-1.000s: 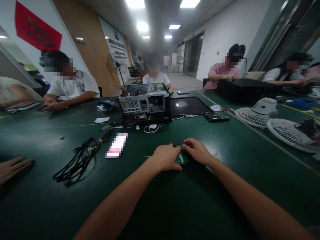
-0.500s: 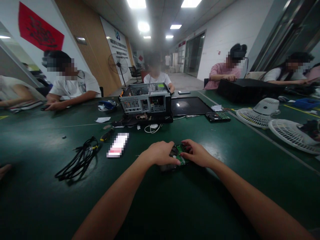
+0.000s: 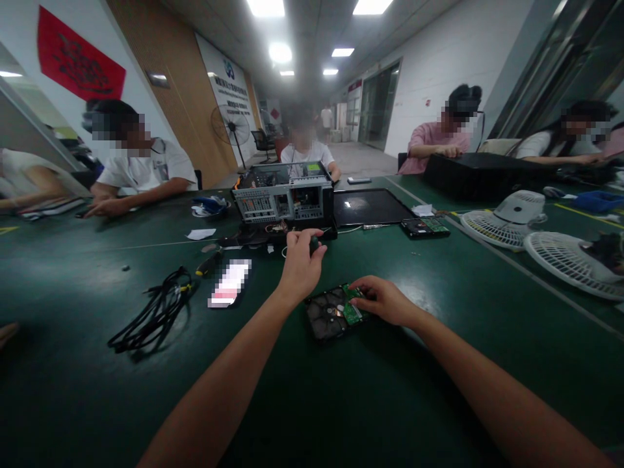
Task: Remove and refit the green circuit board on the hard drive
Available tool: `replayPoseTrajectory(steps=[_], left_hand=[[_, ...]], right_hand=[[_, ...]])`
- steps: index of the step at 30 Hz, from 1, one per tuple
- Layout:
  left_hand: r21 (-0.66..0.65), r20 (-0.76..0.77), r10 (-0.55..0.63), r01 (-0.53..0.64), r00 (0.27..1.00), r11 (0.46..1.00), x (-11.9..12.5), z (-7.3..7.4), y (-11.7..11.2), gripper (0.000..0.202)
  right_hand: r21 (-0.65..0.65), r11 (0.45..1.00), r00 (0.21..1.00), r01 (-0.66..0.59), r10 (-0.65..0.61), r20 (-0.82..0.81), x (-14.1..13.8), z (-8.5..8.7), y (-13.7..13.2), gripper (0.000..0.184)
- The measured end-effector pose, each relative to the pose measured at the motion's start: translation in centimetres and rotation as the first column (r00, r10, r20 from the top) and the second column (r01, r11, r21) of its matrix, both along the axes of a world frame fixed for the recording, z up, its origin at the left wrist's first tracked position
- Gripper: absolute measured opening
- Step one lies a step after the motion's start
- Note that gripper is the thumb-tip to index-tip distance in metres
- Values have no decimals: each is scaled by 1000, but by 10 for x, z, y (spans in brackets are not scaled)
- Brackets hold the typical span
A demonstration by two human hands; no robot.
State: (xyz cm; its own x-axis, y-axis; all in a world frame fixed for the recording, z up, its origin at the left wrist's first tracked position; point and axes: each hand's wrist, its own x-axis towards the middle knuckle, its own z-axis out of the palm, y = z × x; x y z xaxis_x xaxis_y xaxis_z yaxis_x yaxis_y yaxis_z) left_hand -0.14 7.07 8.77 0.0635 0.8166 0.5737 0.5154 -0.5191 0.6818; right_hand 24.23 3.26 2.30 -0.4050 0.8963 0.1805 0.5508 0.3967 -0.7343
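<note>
Hard drive (image 3: 320, 317) rests on the bench (image 3: 73, 396) in the head view, its green circuit board (image 3: 351, 314) upward, under the fingers of the right grip (image 3: 385, 300). They probably steady it; whether they pinch its edge, I cannot tell. Beyond the drive, the left grip (image 3: 301, 268) is closed around a dark handle (image 3: 314, 244), apparently held by fingertips for fine control; its far end is hidden.

Counted: two drives, the second drive (image 3: 425, 227) well beyond the right grip, seemingly set aside; one computer case (image 3: 280, 203) just beyond the left grip, insides exposed, perhaps for access; one phone (image 3: 231, 283) and one coiled cable (image 3: 155, 312) left of the left grip; two white fan parts (image 3: 517, 211) far right of the right grip.
</note>
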Motion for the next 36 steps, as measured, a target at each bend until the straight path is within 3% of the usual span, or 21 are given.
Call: replayPoseTrajectory(steps=[3, 9, 15, 21, 36], left_hand=[[-20, 125, -114, 117, 986, 993, 1, -7, 6, 34], [-85, 297, -249, 285, 922, 955, 8, -19, 9, 40], [-61, 242, -231, 253, 942, 966, 11, -21, 5, 39], [-3, 169, -164, 167, 972, 986, 8, -20, 6, 38], [2, 54, -132, 133, 990, 991, 1, -15, 7, 43]], right_hand=[[26, 999, 999, -36, 35, 25, 2, 3, 0, 28], [43, 993, 989, -114, 109, 101, 3, 14, -4, 40], [39, 991, 989, -128, 124, 75, 0, 10, -3, 38], [120, 984, 990, -134, 137, -16, -11, 3, 3, 20], [153, 978, 990, -140, 136, 41, -12, 2, 0, 24]])
